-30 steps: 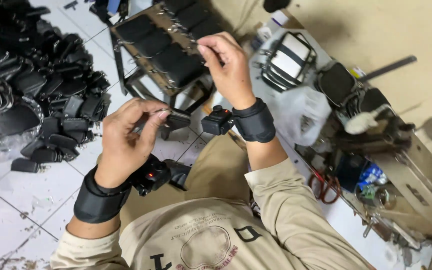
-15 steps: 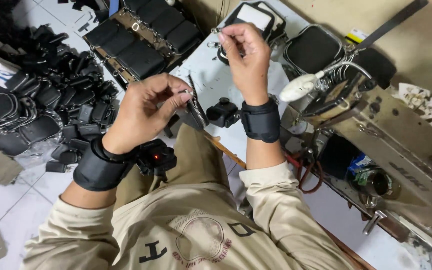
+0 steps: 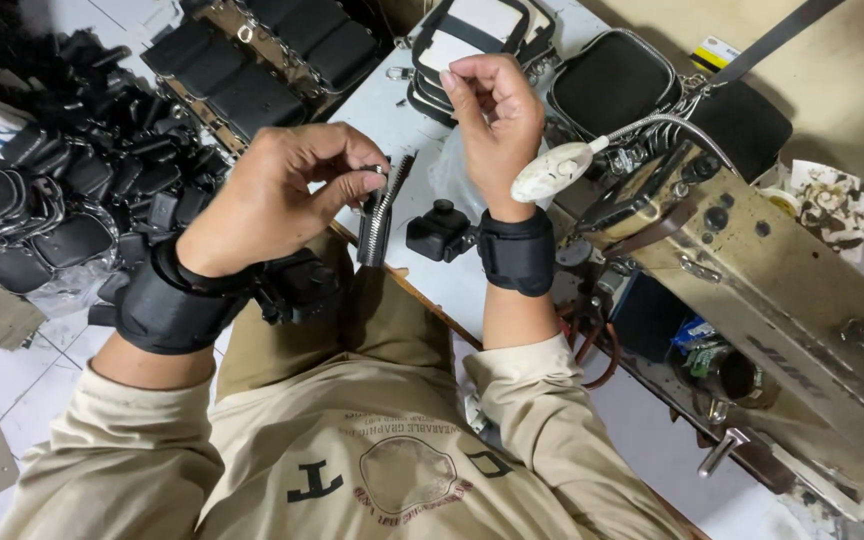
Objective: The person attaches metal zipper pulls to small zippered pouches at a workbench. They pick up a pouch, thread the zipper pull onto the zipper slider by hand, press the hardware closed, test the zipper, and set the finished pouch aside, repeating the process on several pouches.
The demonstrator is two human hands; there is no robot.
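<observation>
My left hand (image 3: 277, 195) pinches a short black zipper strip (image 3: 380, 215) with metal teeth by its top end, and the strip hangs down over the white table edge (image 3: 422, 290). A small metal piece (image 3: 380, 170) shows at my fingertips. My right hand (image 3: 497, 110) is raised a little to the right of the strip, with its fingers curled shut; I cannot see anything inside them. Both wrists wear black bands, and each band carries a small black camera (image 3: 440, 232).
A sewing machine (image 3: 752, 290) with a white gooseneck lamp (image 3: 555, 172) fills the right. Black pouches (image 3: 612, 80) lie on the table behind my hands. More of them fill a rack (image 3: 262, 70), and a heap of black pieces (image 3: 62, 200) covers the tiled floor at left.
My left hand has risen from lap level towards my right hand, bringing the zipper strip with it. The view has swung right, towards the sewing machine.
</observation>
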